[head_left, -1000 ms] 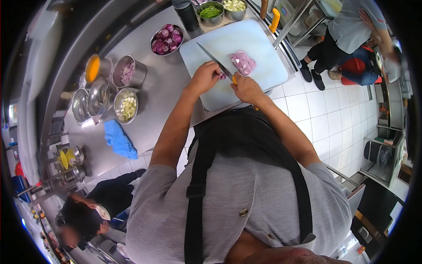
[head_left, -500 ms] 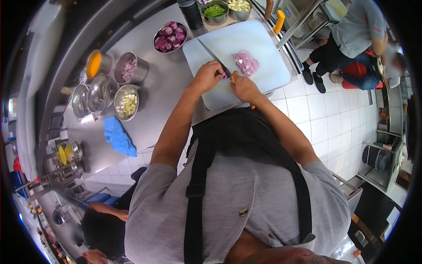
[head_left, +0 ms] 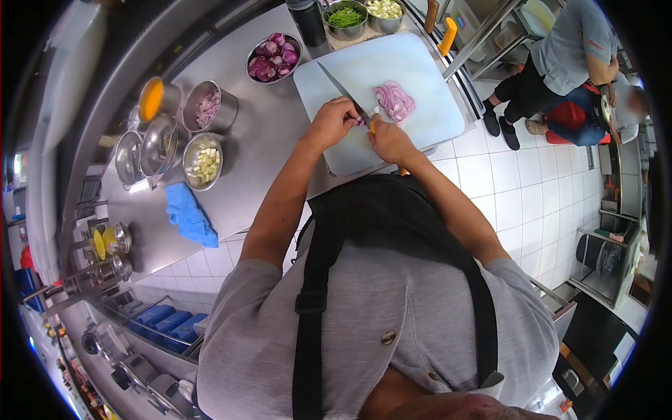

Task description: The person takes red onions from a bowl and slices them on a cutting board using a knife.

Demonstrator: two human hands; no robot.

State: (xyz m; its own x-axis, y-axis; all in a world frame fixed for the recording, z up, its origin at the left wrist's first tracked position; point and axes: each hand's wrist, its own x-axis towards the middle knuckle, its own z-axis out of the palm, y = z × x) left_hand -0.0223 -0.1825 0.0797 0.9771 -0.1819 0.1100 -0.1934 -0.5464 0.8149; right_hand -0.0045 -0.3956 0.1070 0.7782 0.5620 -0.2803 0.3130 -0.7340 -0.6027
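My right hand (head_left: 390,142) is closed around the yellow handle of a kitchen knife (head_left: 341,87), whose blade points away to the upper left. Close beside the blade, my left hand (head_left: 332,124) has its fingers curled down on a piece of red onion (head_left: 360,120), mostly hidden by the fingers. Both hands are over a white cutting board (head_left: 427,143). A pile of sliced red onion (head_left: 395,101) lies on the board, just beyond my right hand.
A bowl of red onions (head_left: 274,59) stands left of the board, near a dark bottle (head_left: 306,22) and a bowl of chopped greens (head_left: 346,19). Metal containers and a blue cloth (head_left: 190,215) are farther left. Another person (head_left: 574,47) stands at the upper right.
My hands and the knife stay in nearly the same place, and the view shifts slightly. The person in dark clothing at the lower left has gone out of view.
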